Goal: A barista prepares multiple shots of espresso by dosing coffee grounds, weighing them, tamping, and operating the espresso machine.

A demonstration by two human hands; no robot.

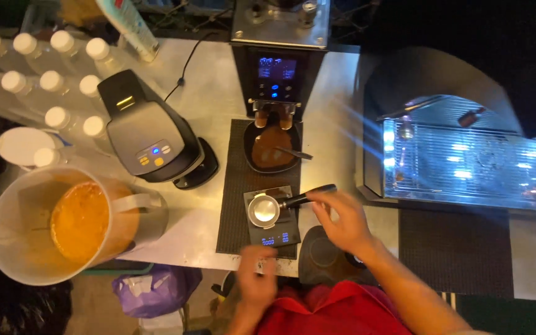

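**Coffee handle resting on a small scale**

A metal coffee handle (267,209) is seen resting on a small scale (270,226) on a dark mat (231,205) at the front of the desk (218,105). Its black grip is touched by the right hand (342,224), the fingers (317,200) loosely curled over it. The left hand (257,279) is held at the desk edge below the scale; whether its fingers are clenched cannot be told, as they are blurred.

The handle could be tipped off the narrow scale if the grip were pressed down. Close behind stand a tray of coffee grounds (272,147) and a grinder (278,68); a pitcher of orange liquid (72,223) stands well to the left.
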